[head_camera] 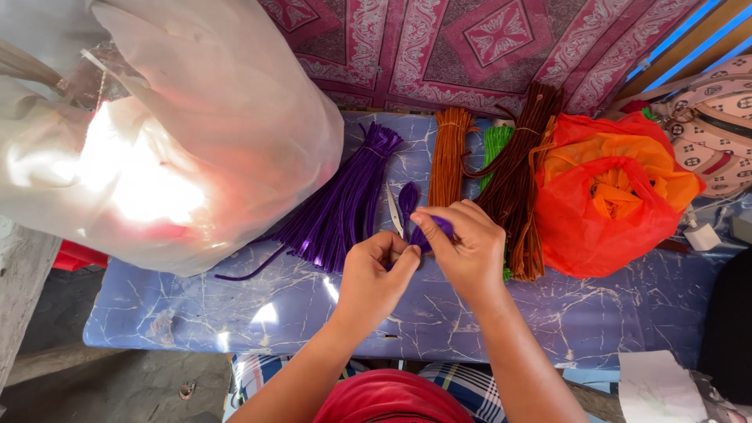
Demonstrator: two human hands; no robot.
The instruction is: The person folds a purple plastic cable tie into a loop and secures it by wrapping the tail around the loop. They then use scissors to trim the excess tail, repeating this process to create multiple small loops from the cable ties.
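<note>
Where the blue marbled table [235, 305] is overhung by a big clear bag [157, 133], a purple bundle [345, 207] is laid, its long axis running away and rightward. Just beside it, a purple strip [429, 231] is pinched between both hands: left [376, 274] fingers closed from below, right [466, 247] fingers curled over it.

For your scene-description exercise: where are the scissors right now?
In the head view, the scissors lie on the blue marbled table, just above the left hand, between the purple pipe-cleaner bundle and the orange bundle.
</note>
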